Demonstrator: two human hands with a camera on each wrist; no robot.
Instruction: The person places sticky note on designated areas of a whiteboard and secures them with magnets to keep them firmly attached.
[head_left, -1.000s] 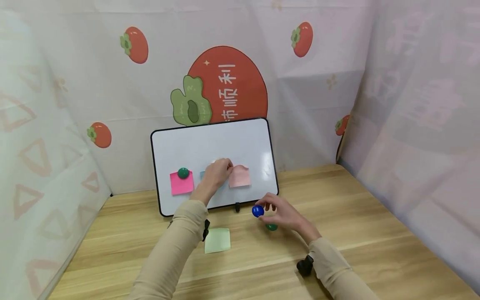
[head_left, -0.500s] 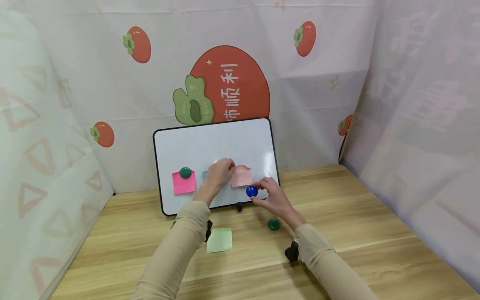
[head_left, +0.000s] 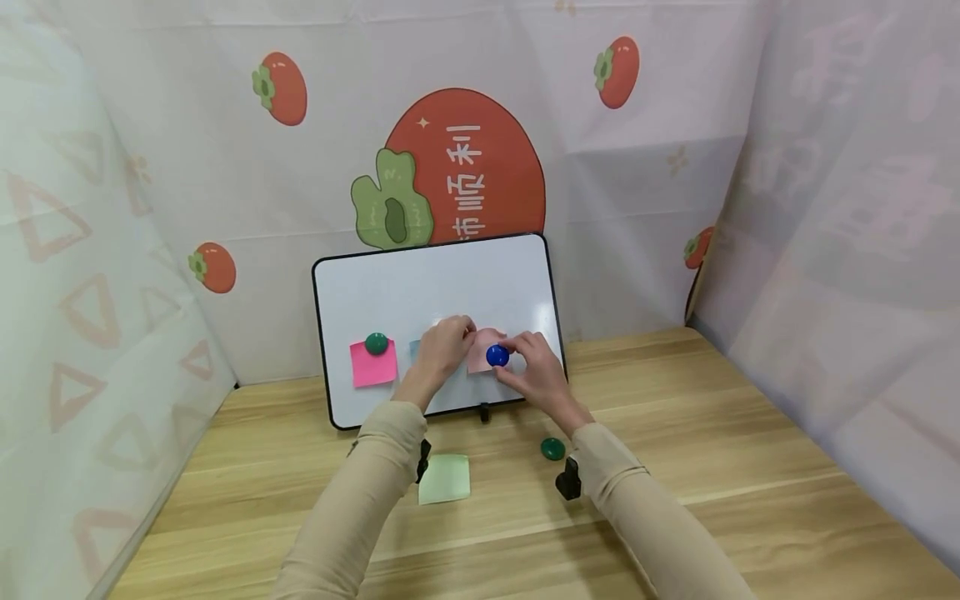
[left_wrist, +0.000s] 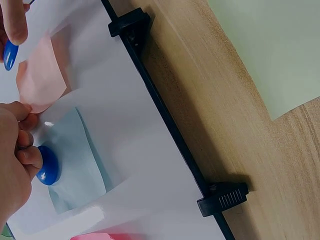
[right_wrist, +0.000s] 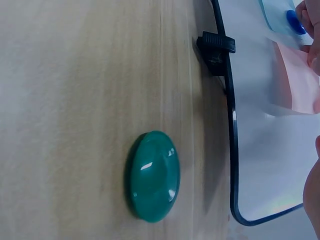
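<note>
My left hand is at the whiteboard, pinching the near edge of a pale pink sticky note between thumb and finger. My right hand holds a round blue magnet by its rim, in front of that note. In the left wrist view, a second blue magnet sits on a light blue sticky note, beside my left hand's curled fingers. To the left, a green magnet lies over the top of a bright pink sticky note on the board.
A loose green magnet lies on the wooden table, right of centre. Nearer me is a pale green sticky note. Black clip feet support the board's lower edge; a patterned cloth hangs behind it.
My right hand has carried the blue magnet up and left from above the table to the pale pink note, uncovering the green magnet. The left hand stays at the note.
</note>
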